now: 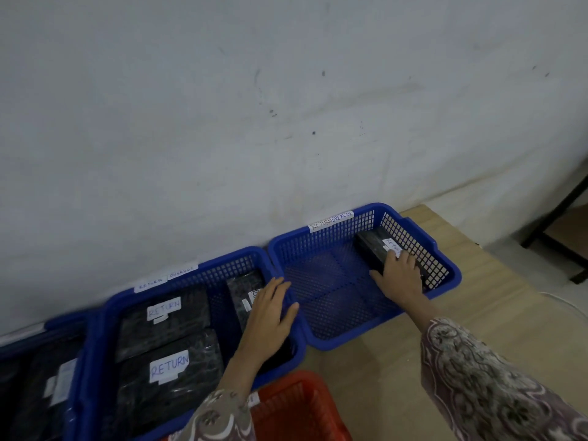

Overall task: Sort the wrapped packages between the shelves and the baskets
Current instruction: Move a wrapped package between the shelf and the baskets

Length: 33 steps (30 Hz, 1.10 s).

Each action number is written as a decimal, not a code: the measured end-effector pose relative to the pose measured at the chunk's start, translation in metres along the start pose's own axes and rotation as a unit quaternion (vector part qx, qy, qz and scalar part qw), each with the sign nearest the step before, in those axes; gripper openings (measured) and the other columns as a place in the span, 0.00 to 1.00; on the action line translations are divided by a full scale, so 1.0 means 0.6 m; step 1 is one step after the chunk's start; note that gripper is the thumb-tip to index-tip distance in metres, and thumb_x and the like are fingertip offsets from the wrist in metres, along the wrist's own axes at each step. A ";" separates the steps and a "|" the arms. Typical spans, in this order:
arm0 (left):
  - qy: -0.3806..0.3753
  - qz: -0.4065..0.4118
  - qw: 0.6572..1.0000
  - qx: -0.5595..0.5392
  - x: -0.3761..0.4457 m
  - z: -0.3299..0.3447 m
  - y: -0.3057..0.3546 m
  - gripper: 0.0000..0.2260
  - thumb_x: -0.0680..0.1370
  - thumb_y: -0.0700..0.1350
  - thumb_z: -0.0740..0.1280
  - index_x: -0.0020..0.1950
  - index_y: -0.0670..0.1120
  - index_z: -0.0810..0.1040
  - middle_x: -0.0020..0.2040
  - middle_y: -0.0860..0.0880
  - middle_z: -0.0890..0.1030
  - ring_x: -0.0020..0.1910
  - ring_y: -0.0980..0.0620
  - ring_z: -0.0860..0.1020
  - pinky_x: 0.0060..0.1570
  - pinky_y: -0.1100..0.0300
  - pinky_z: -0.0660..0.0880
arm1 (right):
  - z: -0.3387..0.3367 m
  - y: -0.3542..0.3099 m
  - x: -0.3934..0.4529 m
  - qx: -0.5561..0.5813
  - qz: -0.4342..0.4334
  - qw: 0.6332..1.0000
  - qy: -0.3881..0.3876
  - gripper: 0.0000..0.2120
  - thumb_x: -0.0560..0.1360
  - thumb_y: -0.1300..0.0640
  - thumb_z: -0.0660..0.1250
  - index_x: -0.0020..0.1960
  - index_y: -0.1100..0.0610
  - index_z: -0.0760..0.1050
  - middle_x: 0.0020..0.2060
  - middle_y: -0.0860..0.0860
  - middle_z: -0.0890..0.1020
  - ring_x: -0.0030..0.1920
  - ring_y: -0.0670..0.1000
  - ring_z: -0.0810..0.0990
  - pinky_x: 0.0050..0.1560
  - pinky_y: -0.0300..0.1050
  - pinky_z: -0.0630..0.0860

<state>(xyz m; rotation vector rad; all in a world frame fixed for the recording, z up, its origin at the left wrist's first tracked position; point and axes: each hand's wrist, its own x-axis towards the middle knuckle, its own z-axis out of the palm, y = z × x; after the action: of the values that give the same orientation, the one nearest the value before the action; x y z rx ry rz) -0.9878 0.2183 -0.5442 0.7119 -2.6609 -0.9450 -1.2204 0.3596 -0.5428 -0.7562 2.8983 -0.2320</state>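
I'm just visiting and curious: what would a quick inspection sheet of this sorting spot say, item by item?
Surface: light wooden tabletop set against a wall.
Job's things: right blue basket tagged RETURN OVERDUE holds one black wrapped package; middle blue basket holds black packages, two labelled RETURN; a third blue basket at far left, blurred.
Clutter: red basket in front, contents not visible.
Hands: right hand rests on the package in the right basket; left hand lies with straight fingers over the middle basket's right rim.
Cables: a thin white cable at the table's right edge.
Surroundings: scuffed white wall; dark metal frame at right.
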 end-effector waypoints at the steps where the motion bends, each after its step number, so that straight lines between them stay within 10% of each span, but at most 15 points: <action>1: 0.008 -0.012 1.000 -0.010 -0.012 -0.008 0.002 0.22 0.80 0.52 0.56 0.74 0.49 0.59 0.75 0.53 0.56 0.75 0.54 0.52 0.73 0.58 0.51 | -0.005 -0.009 -0.020 0.026 -0.015 1.000 0.001 0.29 0.77 0.45 0.61 0.69 0.64 0.61 0.66 0.63 0.65 0.66 0.63 0.64 0.63 0.55 0.67; 19: 0.207 -0.061 0.976 0.006 -0.600 -0.250 -0.101 0.18 0.78 0.49 0.63 0.66 0.46 0.69 0.65 0.49 0.71 0.66 0.50 0.68 0.67 0.55 0.64 | -0.003 -0.344 -0.658 0.302 -0.230 0.925 -0.031 0.27 0.76 0.51 0.65 0.71 0.59 0.63 0.68 0.56 0.65 0.70 0.55 0.63 0.68 0.46 0.61; 33: 0.327 -0.278 0.903 -0.009 -1.096 -0.445 -0.322 0.16 0.75 0.46 0.66 0.61 0.44 0.74 0.59 0.46 0.76 0.62 0.46 0.72 0.62 0.49 0.69 | 0.112 -0.695 -1.091 0.312 -0.386 0.844 -0.202 0.24 0.76 0.51 0.65 0.69 0.57 0.65 0.65 0.53 0.68 0.69 0.50 0.64 0.68 0.42 0.63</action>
<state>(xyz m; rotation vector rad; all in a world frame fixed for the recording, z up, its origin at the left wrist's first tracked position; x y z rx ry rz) -0.2566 0.2854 -0.4974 1.5206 -1.8774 -0.6625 -0.4460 0.3157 -0.4715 -1.5323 1.7982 -0.9061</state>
